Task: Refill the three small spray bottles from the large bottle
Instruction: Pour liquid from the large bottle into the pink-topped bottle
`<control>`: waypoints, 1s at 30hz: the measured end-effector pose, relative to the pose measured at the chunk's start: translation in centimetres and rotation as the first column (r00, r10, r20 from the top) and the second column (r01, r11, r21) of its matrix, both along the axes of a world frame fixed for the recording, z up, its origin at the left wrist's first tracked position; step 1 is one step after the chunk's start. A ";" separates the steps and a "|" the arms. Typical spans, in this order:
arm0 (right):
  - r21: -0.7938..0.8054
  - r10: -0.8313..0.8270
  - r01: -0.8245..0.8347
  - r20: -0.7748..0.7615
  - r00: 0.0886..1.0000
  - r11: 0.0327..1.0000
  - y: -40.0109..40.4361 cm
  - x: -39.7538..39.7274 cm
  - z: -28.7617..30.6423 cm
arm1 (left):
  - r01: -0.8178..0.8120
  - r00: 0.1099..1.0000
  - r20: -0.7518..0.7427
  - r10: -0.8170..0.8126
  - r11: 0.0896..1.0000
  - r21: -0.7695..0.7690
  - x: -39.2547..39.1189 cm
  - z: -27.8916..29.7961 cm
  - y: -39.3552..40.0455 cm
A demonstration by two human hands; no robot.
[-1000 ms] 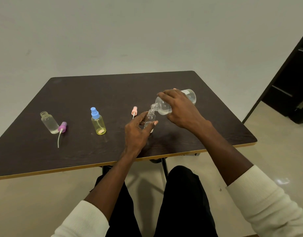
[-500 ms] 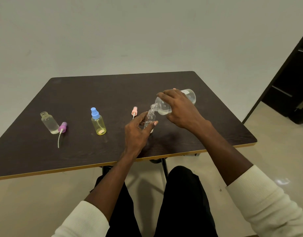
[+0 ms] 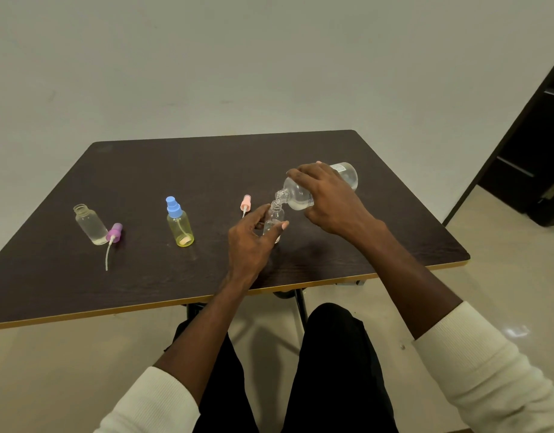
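My right hand (image 3: 328, 198) grips the large clear bottle (image 3: 300, 196), tipped almost flat with its open neck over the mouth of a small clear spray bottle (image 3: 274, 218). My left hand (image 3: 250, 242) holds that small bottle upright on the dark table (image 3: 206, 164). Its pink spray cap (image 3: 245, 204) lies just to the left. A yellow bottle with a blue spray cap (image 3: 179, 226) stands at the centre-left. Farther left stands an uncapped clear bottle (image 3: 89, 225), with its purple spray cap (image 3: 114, 234) and tube lying beside it.
The table's near edge (image 3: 144, 307) runs just above my knees. A dark doorway (image 3: 538, 151) opens at the right, beyond the table's right corner.
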State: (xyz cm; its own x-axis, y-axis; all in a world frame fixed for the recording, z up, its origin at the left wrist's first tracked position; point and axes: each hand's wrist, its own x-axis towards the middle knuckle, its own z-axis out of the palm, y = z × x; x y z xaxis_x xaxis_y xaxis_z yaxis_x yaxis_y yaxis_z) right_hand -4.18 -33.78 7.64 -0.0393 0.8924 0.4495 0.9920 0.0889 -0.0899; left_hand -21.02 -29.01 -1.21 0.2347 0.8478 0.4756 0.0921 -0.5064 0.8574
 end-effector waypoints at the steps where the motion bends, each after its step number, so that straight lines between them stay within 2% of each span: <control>1: -0.001 -0.002 0.002 -0.002 1.000 1.000 0.0 0.0 0.0 | 0.008 1.000 0.003 -0.008 1.000 -0.003 0.0 0.0 0.0; 30: 0.011 0.005 -0.005 0.003 1.000 1.000 0.2 0.1 -0.2 | 0.024 1.000 0.019 -0.024 1.000 0.020 0.0 -0.2 0.1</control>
State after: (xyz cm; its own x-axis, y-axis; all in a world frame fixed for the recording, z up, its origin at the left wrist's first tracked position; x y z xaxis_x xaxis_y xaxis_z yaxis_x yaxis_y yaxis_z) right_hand -4.03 -33.57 7.40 -0.0448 0.8873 0.4590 0.9918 0.0947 -0.0862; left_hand -21.04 -28.88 -1.38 0.2455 0.8324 0.4968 0.0630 -0.5251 0.8487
